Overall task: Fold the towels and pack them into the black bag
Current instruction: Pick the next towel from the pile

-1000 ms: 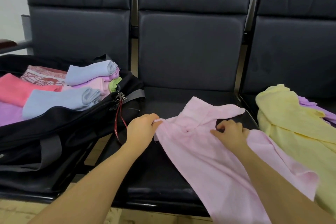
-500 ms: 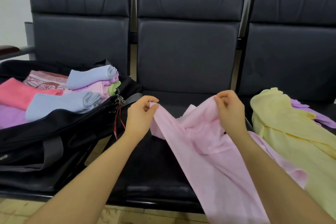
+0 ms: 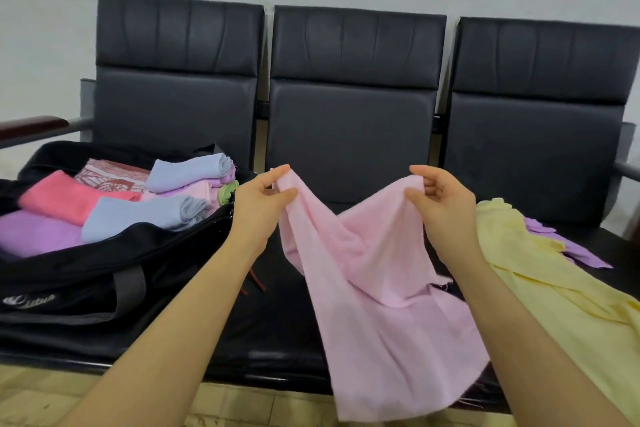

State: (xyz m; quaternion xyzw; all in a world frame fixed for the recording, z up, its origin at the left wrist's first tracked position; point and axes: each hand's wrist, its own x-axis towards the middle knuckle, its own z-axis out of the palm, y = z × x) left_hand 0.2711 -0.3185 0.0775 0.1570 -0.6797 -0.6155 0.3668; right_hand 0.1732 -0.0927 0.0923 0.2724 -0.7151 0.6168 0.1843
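Holding: left hand (image 3: 262, 199) pinches one top corner of the pink towel (image 3: 374, 291), finger and thumb closed on the cloth; right hand (image 3: 441, 199) pinches the other top corner the same way.
Towel: lifted above the middle seat (image 3: 263, 329), sagging between the two hands, its lower part trailing over the seat's front edge.
Step in hand: by my reading, spreading the towel out for its first fold.
Doing it well: draw the hands apart until the top edge runs straight, keep both corners level, then bring corner to corner so the edges meet. The frayed threads at the right edge suggest thin, limp cloth that will slip out of line unless kept taut.
Bag: black bag (image 3: 114, 274) lies open on the left seat, folded towels in blue, pink and purple already inside.
Waiting: yellow towel (image 3: 540, 274) unfolded on the right seat, purple towel (image 3: 568, 243) partly under it.
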